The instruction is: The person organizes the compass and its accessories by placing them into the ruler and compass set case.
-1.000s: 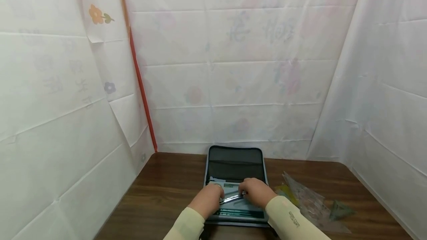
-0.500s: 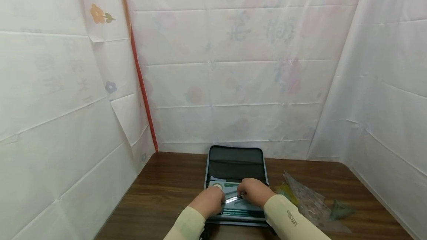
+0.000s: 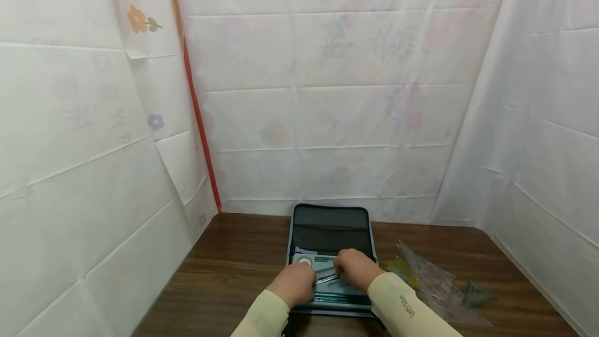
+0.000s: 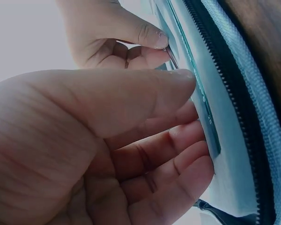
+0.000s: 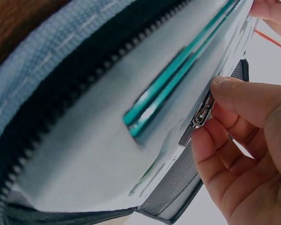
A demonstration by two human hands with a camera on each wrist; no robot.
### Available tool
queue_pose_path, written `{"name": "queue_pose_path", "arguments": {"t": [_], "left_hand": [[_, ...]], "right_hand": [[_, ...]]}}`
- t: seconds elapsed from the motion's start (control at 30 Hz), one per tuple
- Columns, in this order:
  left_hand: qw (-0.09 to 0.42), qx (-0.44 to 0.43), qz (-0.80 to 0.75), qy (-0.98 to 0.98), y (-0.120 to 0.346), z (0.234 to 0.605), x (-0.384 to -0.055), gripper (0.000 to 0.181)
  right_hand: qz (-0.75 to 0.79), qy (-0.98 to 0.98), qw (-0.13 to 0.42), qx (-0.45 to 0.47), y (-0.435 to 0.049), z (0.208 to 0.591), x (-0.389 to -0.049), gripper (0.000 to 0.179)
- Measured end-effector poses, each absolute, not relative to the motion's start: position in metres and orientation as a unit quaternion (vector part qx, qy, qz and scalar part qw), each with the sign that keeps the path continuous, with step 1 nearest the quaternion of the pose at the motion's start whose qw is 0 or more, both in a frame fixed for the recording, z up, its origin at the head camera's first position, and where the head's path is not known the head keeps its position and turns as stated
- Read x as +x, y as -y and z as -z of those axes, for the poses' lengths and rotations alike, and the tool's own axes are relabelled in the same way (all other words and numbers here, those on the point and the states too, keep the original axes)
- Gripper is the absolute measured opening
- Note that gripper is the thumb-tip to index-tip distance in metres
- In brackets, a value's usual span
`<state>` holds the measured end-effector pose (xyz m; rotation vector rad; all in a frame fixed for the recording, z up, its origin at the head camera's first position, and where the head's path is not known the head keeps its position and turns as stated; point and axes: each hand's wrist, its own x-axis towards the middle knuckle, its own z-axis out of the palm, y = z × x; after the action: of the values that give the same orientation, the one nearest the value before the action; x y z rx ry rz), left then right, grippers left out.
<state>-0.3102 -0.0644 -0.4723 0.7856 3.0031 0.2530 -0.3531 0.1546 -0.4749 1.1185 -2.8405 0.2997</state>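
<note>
A zip case lies unfolded on the table, its dark mesh lid toward the back. Over its pale insert is a slim silver drawing compass. My left hand pinches the near-left end, which its fingers mostly hide. At the other end, the thumb and fingers of my right hand pinch the compass; the right wrist view shows the small metal fitting between them. Two green pencils sit in the insert's slot, close in front of the hands. A round white piece lies beyond the left hand.
To the right of the case are clear plastic set squares, a yellowish piece and a small greenish triangle. White printed sheets hang around the back and sides of the brown table.
The compass has sunk lower toward the insert, and less of it shows between the hands. My left hand has shifted slightly down and right; the right hand has barely moved.
</note>
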Motion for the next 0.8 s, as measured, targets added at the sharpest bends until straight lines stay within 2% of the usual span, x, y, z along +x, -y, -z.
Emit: {"name": "queue_pose_path", "arguments": {"t": [0.1, 0.27, 0.43, 0.57, 0.67, 0.73, 0.8], "left_hand": [[0.016, 0.249, -0.080, -0.965, 0.064, 0.473, -0.310, 0.028], [0.011, 0.244, -0.085, -0.966, 0.063, 0.471, -0.309, 0.030], [0.012, 0.242, -0.082, -0.967, 0.063, 0.467, -0.308, 0.031], [0.008, 0.244, -0.072, -0.967, 0.064, 0.466, -0.306, 0.026], [0.018, 0.252, -0.077, -0.964, 0.064, 0.468, -0.307, 0.011], [0.017, 0.263, -0.071, -0.962, 0.064, 0.470, -0.307, 0.021], [0.013, 0.271, -0.061, -0.961, 0.064, 0.471, -0.307, 0.030]], "right_hand": [[-0.106, 0.927, 0.023, 0.358, -0.153, 0.475, -0.352, 0.027], [-0.128, 0.924, -0.025, 0.359, -0.147, 0.475, -0.350, 0.056], [-0.139, 0.927, -0.041, 0.347, -0.145, 0.473, -0.345, 0.058], [-0.131, 0.933, -0.049, 0.333, -0.147, 0.474, -0.341, 0.048], [-0.113, 0.938, -0.065, 0.320, -0.151, 0.475, -0.335, 0.024], [-0.096, 0.942, -0.074, 0.313, -0.154, 0.475, -0.331, 0.004], [-0.087, 0.944, -0.082, 0.307, -0.156, 0.476, -0.326, 0.018]]}}
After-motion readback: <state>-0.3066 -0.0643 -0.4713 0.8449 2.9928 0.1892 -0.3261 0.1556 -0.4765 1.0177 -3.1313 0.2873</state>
